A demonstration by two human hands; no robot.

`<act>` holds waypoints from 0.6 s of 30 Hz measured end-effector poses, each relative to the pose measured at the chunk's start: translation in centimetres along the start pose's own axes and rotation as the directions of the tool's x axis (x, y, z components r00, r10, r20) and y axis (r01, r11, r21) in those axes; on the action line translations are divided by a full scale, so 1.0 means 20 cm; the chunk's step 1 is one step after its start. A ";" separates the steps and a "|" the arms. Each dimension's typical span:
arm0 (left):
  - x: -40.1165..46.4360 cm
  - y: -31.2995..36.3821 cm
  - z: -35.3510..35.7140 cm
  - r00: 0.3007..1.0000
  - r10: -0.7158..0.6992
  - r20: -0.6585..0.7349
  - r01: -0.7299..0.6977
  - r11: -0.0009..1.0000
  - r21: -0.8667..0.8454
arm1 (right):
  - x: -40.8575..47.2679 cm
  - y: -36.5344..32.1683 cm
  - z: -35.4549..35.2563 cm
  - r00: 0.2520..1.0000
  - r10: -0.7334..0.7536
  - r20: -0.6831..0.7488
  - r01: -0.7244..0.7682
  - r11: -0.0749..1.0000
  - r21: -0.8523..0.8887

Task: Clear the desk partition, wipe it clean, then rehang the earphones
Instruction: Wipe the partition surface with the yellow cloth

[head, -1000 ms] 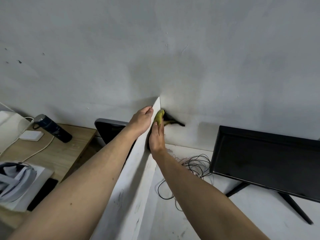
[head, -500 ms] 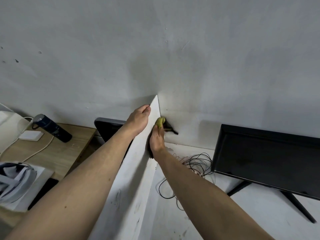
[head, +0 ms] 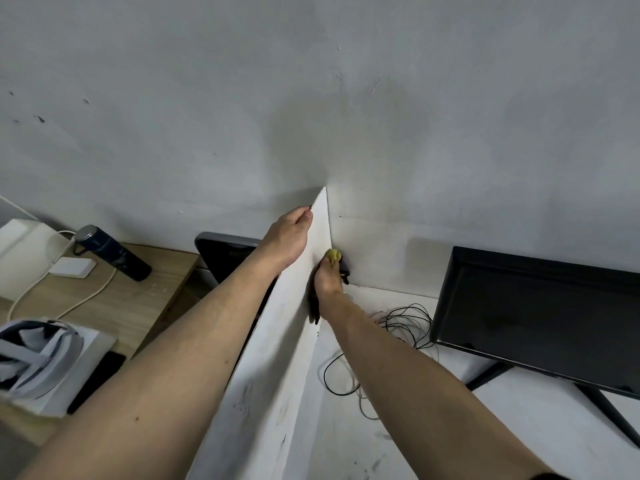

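My left hand [head: 289,237] grips the top edge of the white partition [head: 277,358], fingers curled over its far side, close to where the panel meets the wall [head: 311,98] at 12 o'clock. My right hand [head: 328,280] holds a yellow cloth [head: 333,255] pinched against the partition's right face, down in the corner by the wall; its fingers are mostly hidden behind the cloth and the back of the hand. A dark item [head: 344,268] sits just behind the cloth; I cannot tell what it is. A tangle of thin wires [head: 398,320], likely including the earphones, lies on the white surface [head: 519,427] at 3 o'clock of my right hand, between it and the black monitor [head: 540,317]. Open surface remains toward 5 o'clock. At 9 o'clock, a dark bottle [head: 110,252] lies on the wooden surface [head: 138,306]. The monitor's right side is cut off.
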State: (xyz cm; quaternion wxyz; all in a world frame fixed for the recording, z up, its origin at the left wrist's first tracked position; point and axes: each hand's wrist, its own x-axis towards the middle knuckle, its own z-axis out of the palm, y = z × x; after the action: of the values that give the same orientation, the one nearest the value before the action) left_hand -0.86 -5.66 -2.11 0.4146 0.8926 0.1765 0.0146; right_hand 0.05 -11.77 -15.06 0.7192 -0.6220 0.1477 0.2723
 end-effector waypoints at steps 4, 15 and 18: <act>-0.02 0.02 0.00 1.000 -0.006 -0.016 0.006 1.000 0.024 | -0.08 -0.07 0.01 0.984 -0.176 -0.005 0.176 0.983 0.061; -0.14 0.06 -0.03 0.971 -0.231 0.061 0.237 0.965 -0.111 | -0.28 -0.15 -0.02 0.818 -0.562 0.119 0.568 0.823 -0.012; -0.20 0.04 -0.04 0.961 -0.268 0.073 0.276 0.948 -0.160 | -0.33 -0.06 0.01 0.768 -0.624 0.143 0.638 0.764 -0.095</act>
State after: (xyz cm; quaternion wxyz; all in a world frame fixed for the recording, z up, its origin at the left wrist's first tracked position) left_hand -4.39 -6.89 -0.50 0.4911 0.8215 0.2854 -0.0503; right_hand -4.68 -13.06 -10.47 0.7306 -0.6686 -0.1267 0.0557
